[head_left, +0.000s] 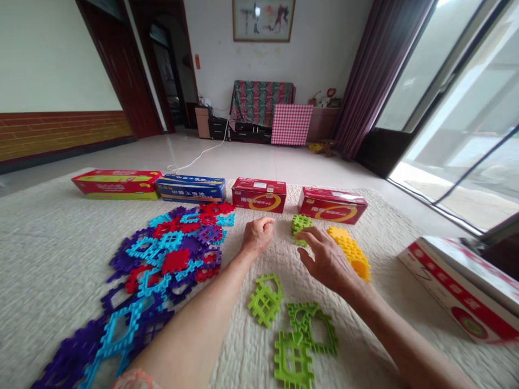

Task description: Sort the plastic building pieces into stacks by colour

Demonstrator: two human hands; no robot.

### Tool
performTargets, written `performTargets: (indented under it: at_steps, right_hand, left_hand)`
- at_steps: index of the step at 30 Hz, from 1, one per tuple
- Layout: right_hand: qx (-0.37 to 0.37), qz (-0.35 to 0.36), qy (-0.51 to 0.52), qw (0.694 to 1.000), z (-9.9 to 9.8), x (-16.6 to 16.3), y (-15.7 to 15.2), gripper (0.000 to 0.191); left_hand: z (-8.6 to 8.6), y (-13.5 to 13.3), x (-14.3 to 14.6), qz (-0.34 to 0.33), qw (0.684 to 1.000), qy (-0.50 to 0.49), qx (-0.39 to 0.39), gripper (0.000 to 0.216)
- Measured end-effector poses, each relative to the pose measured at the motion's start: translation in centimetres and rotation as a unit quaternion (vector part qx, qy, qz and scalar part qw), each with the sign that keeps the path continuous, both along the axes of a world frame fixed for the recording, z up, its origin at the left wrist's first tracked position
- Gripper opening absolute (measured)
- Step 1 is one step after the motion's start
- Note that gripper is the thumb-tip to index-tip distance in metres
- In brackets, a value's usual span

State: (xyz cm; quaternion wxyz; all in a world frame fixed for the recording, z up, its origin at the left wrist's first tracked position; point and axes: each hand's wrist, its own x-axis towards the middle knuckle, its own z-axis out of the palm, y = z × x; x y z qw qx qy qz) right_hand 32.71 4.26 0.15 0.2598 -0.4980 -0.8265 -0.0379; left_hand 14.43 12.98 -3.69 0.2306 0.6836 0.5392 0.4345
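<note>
My left hand rests on the cream mat as a loose fist with nothing in it, just right of a spread of purple, blue and red interlocking tiles. Fingers apart, my right hand reaches over the mat and touches a small green tile block. A long yellow tile block lies right behind that hand. Three flat green tiles lie between my forearms.
Several flat cartons stand in a row at the mat's far edge: red-yellow, blue, red and red. A white-red box lies at right by the glass door. Tiled floor and a low cabinet lie beyond.
</note>
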Motion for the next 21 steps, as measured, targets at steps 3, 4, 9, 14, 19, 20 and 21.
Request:
performTargets:
  at_steps: [3, 4, 9, 14, 19, 20, 21]
  right_hand:
    - [-0.11, 0.066, 0.03, 0.991, 0.7, -1.3, -1.2, 0.017]
    - [-0.138, 0.082, 0.035, 0.986, 0.9, -1.8, -1.6, 0.015]
    - [-0.182, 0.105, 0.027, 0.977, 1.2, -4.2, -2.7, 0.019]
    - [-0.208, 0.085, 0.0, 0.975, 0.9, -5.4, -2.6, 0.015]
    - [-0.202, 0.046, 0.008, 0.978, 0.2, -5.7, -2.7, 0.017]
    - [-0.198, 0.044, 0.007, 0.979, 0.1, -5.6, -2.7, 0.017]
    - [-0.193, 0.044, 0.007, 0.98, 0.0, -5.6, -2.8, 0.017]
  left_hand:
    - [-0.1, 0.1, -0.1, 0.011, 0.999, -0.032, -0.017, 0.032]
    - [-0.1, 0.2, -0.1, 0.013, 0.999, -0.039, -0.021, 0.032]
    - [-0.3, 0.2, -0.1, 0.018, 0.998, -0.048, -0.021, 0.032]
    - [-0.5, 0.5, -0.1, 0.015, 0.998, -0.059, -0.023, 0.032]
    - [-0.5, 0.5, -0.1, 0.008, 0.998, -0.063, -0.029, 0.033]
    - [-0.5, 0.5, -0.1, 0.007, 0.998, -0.062, -0.029, 0.033]
    - [-0.5, 0.5, -0.1, 0.006, 0.998, -0.062, -0.028, 0.033]
